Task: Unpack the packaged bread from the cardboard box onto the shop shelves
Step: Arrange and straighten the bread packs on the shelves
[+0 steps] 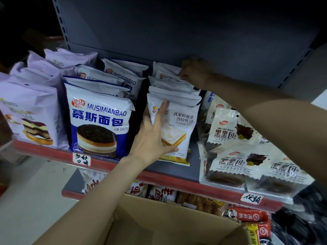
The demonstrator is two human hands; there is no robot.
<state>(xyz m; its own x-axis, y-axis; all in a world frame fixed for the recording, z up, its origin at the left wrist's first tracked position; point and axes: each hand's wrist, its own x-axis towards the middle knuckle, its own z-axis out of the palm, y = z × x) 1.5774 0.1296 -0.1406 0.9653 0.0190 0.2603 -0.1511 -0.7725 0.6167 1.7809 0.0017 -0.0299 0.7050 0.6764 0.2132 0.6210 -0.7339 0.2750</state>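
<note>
A row of white toast bread packs stands upright on the shelf. My left hand presses flat with straight fingers against the front white toast pack, thumb under its lower edge. Farther back, my right hand pinches the top edge of the rearmost white pack in that row. The open cardboard box sits below the shelf at the bottom of the view; I cannot see what is inside it.
Blue-and-white mousse bread packs and purple cake packs fill the shelf to the left. Brown-and-white bread packs lie to the right, overhanging the red shelf edge. A lower shelf holds more packaged snacks. The grey back panel rises behind.
</note>
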